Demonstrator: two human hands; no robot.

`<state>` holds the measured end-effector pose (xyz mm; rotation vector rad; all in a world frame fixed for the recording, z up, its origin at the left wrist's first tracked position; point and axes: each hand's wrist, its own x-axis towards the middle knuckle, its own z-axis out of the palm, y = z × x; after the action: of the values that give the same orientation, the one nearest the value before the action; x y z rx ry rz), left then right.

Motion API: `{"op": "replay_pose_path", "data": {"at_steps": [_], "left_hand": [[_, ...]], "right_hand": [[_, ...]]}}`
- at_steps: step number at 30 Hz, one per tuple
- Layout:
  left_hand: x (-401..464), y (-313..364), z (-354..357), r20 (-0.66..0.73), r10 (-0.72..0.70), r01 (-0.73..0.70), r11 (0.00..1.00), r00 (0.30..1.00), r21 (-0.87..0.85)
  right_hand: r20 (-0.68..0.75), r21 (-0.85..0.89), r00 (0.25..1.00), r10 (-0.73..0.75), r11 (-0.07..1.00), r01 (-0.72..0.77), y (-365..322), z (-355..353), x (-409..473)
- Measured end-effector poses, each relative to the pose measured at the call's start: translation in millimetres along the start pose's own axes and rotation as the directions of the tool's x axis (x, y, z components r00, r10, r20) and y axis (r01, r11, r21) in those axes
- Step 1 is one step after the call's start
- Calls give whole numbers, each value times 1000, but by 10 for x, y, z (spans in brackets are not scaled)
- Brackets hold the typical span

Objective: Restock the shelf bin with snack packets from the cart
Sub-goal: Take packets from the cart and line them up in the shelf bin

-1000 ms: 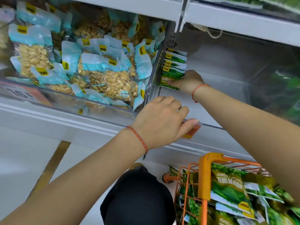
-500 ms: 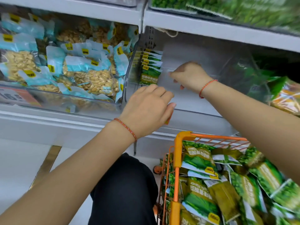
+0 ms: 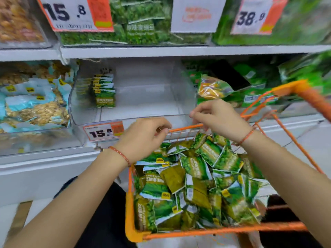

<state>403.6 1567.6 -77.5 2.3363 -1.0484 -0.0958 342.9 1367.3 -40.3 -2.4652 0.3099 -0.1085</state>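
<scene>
- The cart (image 3: 186, 130), orange wire, stands in front of the shelf and is heaped with green snack packets (image 3: 195, 183).
- The left hand (image 3: 143, 138) hovers over the cart's far-left corner, fingers loosely curled and holding nothing, fingertips just beside the far rim.
- The right hand (image 3: 218, 119) hangs over the cart's far rim, fingers bent downward with nothing in them.
- The bin (image 3: 152, 97), clear plastic, sits on the shelf just beyond the cart; a short row of packets (image 3: 103, 92) stands upright against its left wall.
- A price tag (image 3: 103, 130) reading 15.8 is fixed on the bin's front, left of the cart.
</scene>
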Motion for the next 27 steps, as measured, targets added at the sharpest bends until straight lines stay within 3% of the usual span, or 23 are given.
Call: {"op": "replay_pose_path", "data": {"at_steps": [3,7,10,14,17,24,27], "left_hand": [[53,188,161,133,-4,7,1000,991,-23],[193,473,373,236,9,-8,1000,972,-5],[322,668,569,299,-3,7,1000,954,-12],[433,780,817,282,-85,66,995,956,75],[446,742,909,283,-140,96,981,949,167],[414,636,904,281,-204,209,978,938,11],[440,659,945,322,-229,260,964,918,-55]], "right_hand": [[59,-293,990,128,950,-105,369,-245,-236],[139,-449,924,357,854,-263,743,-419,-481],[143,-359,899,414,868,-343,906,-366,-609],[-42,-207,905,423,883,-422,952,-168,-505],[-22,-137,897,441,888,-439,953,-21,-443],[-85,-81,895,438,892,-444,1075,155,-484],[-73,61,898,434,900,-431,1110,116,-471]]}}
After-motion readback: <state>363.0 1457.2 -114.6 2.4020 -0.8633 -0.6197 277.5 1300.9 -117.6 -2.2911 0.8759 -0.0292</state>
